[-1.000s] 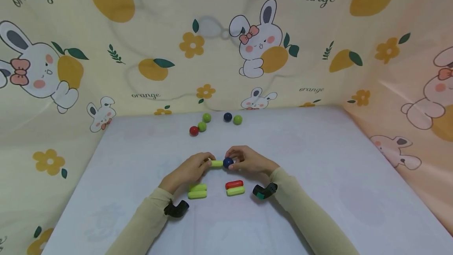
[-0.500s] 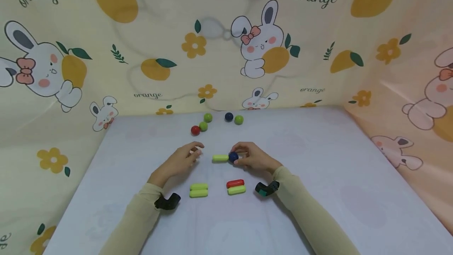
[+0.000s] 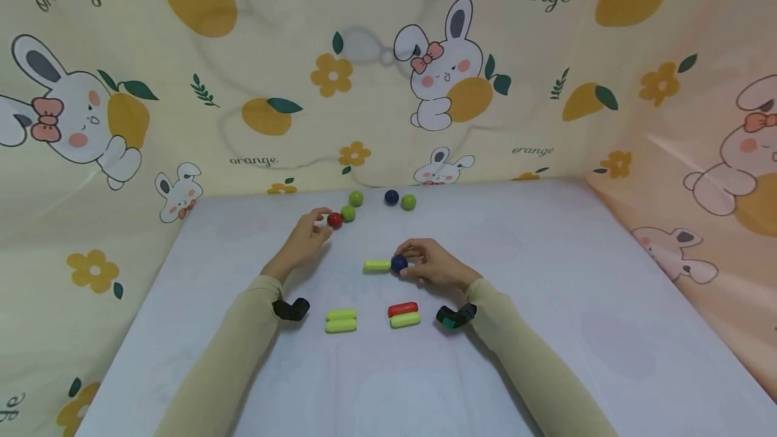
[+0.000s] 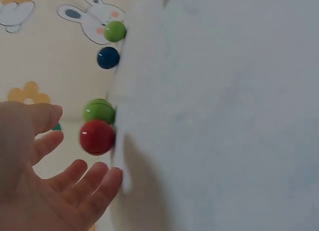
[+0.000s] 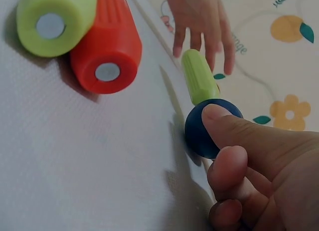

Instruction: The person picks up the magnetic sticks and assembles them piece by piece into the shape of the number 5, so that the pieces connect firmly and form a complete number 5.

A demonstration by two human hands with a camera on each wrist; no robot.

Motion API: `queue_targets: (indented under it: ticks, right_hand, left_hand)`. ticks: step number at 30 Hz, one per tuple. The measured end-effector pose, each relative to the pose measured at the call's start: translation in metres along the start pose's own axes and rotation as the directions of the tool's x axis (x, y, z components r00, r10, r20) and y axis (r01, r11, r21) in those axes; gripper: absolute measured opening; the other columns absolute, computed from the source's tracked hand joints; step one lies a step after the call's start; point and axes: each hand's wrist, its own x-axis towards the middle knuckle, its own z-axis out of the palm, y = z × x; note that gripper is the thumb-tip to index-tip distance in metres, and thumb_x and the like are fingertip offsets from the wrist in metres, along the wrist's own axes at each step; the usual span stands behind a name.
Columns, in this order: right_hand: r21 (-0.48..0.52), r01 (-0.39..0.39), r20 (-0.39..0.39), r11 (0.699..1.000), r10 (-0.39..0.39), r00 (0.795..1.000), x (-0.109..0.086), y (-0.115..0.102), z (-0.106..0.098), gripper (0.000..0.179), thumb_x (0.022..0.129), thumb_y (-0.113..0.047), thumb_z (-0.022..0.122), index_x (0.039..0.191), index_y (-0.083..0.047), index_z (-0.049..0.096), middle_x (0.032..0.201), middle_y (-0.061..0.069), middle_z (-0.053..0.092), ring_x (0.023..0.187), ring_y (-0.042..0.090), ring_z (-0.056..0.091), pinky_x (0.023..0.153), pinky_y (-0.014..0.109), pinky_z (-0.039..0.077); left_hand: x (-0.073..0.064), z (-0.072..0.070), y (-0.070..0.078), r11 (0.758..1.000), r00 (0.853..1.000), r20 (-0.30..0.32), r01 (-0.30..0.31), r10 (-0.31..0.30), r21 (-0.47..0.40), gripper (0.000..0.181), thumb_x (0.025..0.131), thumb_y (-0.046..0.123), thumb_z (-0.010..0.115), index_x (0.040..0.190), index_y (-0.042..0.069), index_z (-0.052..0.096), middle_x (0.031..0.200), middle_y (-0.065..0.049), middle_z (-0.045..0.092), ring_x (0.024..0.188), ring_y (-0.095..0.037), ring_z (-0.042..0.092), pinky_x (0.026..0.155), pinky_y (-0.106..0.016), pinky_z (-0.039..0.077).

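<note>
My right hand (image 3: 438,266) pinches a dark blue ball (image 3: 398,264) between thumb and fingers. A yellow-green rod (image 3: 376,266) sticks out to the left from this ball, end on; in the right wrist view the rod (image 5: 198,76) meets the ball directly. My left hand (image 3: 303,240) reaches to the far part of the table, beside a red ball (image 3: 334,220). In the left wrist view its fingers (image 4: 102,191) are spread around the red ball (image 4: 97,137), with a gap left between.
Behind the red ball lie green balls (image 3: 348,213), with another blue ball (image 3: 391,197) and a green ball (image 3: 409,202) to their right. Nearer me are two yellow-green rods (image 3: 341,320) and a red rod (image 3: 403,309) beside a yellow-green one (image 3: 405,320). Visible rod ends bear grey discs.
My left hand has let go of the yellow-green rod and moved away left and forward to the red ball. The right hand has shifted slightly forward with the blue ball and rod.
</note>
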Motion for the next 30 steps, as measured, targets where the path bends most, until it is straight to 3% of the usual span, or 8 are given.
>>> queue_targets:
  ticks: [7, 14, 24, 30]
  right_hand:
    - [0.009, -0.008, 0.008, 1.000, 0.008, 1.000, 0.001, 0.002, -0.001, 0.038, 0.092, -0.008, 0.073, 0.128, -0.007, 0.060, 0.144, 0.025, 0.056, 0.053, 0.011, 0.054, 0.057, 0.020, 0.047]
    - [0.002, 0.003, 0.009, 1.000, -0.003, 1.000, 0.000, 0.003, 0.000, 0.040, 0.092, -0.007, 0.072, 0.130, -0.005, 0.059, 0.143, 0.025, 0.057, 0.054, 0.010, 0.055, 0.056, 0.020, 0.048]
    - [-0.014, -0.004, 0.006, 1.000, 0.004, 1.000, 0.002, 0.000, -0.001, 0.040, 0.092, -0.008, 0.072, 0.131, -0.008, 0.060, 0.145, 0.022, 0.056, 0.054, 0.012, 0.056, 0.057, 0.021, 0.047]
    - [-0.001, -0.004, 0.008, 1.000, 0.004, 1.000, 0.001, -0.002, 0.000, 0.040, 0.093, -0.007, 0.072, 0.131, -0.006, 0.059, 0.145, 0.024, 0.055, 0.053, 0.011, 0.055, 0.056, 0.020, 0.047]
  left_hand:
    - [0.023, 0.006, -0.004, 1.000, 1.000, -0.002, 0.018, -0.018, 0.002, 0.053, 0.104, 0.017, 0.051, 0.153, 0.008, 0.036, 0.154, -0.027, 0.036, 0.126, -0.039, 0.049, 0.110, -0.054, 0.042]
    - [0.034, 0.009, -0.005, 0.998, 0.998, 0.020, 0.050, -0.051, 0.044, 0.053, 0.102, 0.011, 0.054, 0.153, 0.011, 0.039, 0.154, -0.024, 0.039, 0.129, -0.038, 0.049, 0.112, -0.054, 0.041]
    - [0.029, 0.004, -0.005, 0.995, 0.996, 0.014, 0.089, -0.090, 0.042, 0.043, 0.100, 0.009, 0.055, 0.143, 0.010, 0.048, 0.141, -0.020, 0.052, 0.130, -0.036, 0.050, 0.113, -0.052, 0.041]
    - [0.014, 0.000, -0.006, 0.996, 0.995, 0.068, 0.070, -0.073, 0.047, 0.043, 0.101, 0.012, 0.058, 0.142, 0.010, 0.049, 0.145, -0.020, 0.052, 0.130, -0.036, 0.050, 0.113, -0.053, 0.042]
